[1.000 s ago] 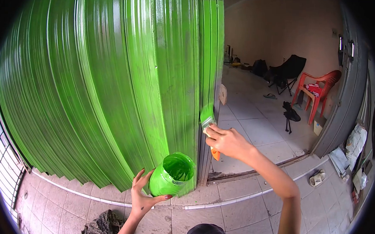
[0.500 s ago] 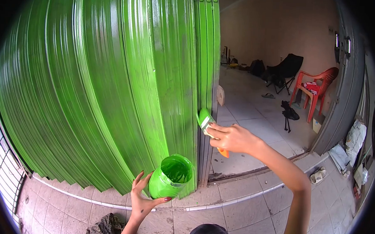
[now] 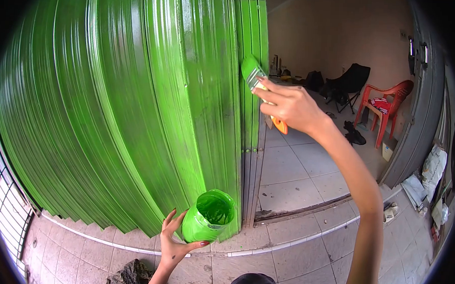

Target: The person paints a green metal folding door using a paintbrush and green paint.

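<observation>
My right hand (image 3: 292, 107) grips a paintbrush (image 3: 255, 77) with an orange handle end and bristles soaked in green paint. Its bristles press against the narrow edge strips (image 3: 255, 31) of a folding metal door (image 3: 153, 103), which is coated glossy green. Lower on those strips, bare grey metal shows below a row of rivets. My left hand (image 3: 175, 244) is wrapped around a paint container (image 3: 198, 227), tilted with its open mouth up and green paint inside. The container is close in front of the door's lower part.
Through the doorway stand a red plastic chair (image 3: 386, 108) and a black folding chair (image 3: 349, 81). A dark crumpled cloth (image 3: 130, 276) lies on the tiles at lower left. White bags (image 3: 433, 163) lean at the right by a grey door panel (image 3: 416, 125).
My right hand has moved the paintbrush upward along the door's edge strips, and green now covers more of them. The left hand and container stay almost in place.
</observation>
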Available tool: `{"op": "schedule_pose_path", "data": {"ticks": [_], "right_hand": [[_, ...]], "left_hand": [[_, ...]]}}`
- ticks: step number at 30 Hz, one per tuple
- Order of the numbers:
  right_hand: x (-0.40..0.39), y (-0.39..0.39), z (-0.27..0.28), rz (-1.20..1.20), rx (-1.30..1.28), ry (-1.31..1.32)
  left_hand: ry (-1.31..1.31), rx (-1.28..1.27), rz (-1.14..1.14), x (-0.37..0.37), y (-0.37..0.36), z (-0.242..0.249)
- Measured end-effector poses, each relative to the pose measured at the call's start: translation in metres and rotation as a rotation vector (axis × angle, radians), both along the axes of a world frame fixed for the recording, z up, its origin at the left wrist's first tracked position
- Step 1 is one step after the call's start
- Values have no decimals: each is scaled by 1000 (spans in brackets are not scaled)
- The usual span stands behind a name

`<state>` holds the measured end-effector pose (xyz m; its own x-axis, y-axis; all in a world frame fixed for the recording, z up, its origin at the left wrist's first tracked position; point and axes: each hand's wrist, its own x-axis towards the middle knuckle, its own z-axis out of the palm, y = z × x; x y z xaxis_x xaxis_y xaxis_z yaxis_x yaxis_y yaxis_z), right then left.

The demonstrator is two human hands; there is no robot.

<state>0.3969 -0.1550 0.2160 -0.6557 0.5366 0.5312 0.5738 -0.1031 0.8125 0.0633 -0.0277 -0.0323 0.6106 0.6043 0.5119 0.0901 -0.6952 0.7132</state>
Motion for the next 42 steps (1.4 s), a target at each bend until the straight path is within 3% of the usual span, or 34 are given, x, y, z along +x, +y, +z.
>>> {"op": "schedule_pose_path", "data": {"ticks": [5, 13, 19, 22, 26, 31, 33, 37, 42], "right_hand": [[-4, 3, -44, 40, -108, 40], [-6, 5, -110, 372, -204, 769], [-2, -2, -146, 417, -367, 977], [0, -10, -163, 315, -539, 938], [-17, -33, -125, 253, -589, 950], [-15, -27, -40, 405, -141, 737], [-2, -14, -19, 431, -125, 709], [8, -1, -24, 516, -166, 759], [9, 12, -27, 658, -38, 833]], "left_hand": [[-2, -7, -5, 1, 1, -2], [7, 3, -4, 1, 3, -3], [12, 10, 4, 1, 2, -2], [13, 12, -4, 1, 1, -1], [9, 13, 8, 0, 1, 0], [9, 11, 11, 1, 2, -3], [12, 18, 8, 0, 2, -1], [17, 25, 5, 0, 1, 1], [23, 15, 5, 0, 3, -1]]}}
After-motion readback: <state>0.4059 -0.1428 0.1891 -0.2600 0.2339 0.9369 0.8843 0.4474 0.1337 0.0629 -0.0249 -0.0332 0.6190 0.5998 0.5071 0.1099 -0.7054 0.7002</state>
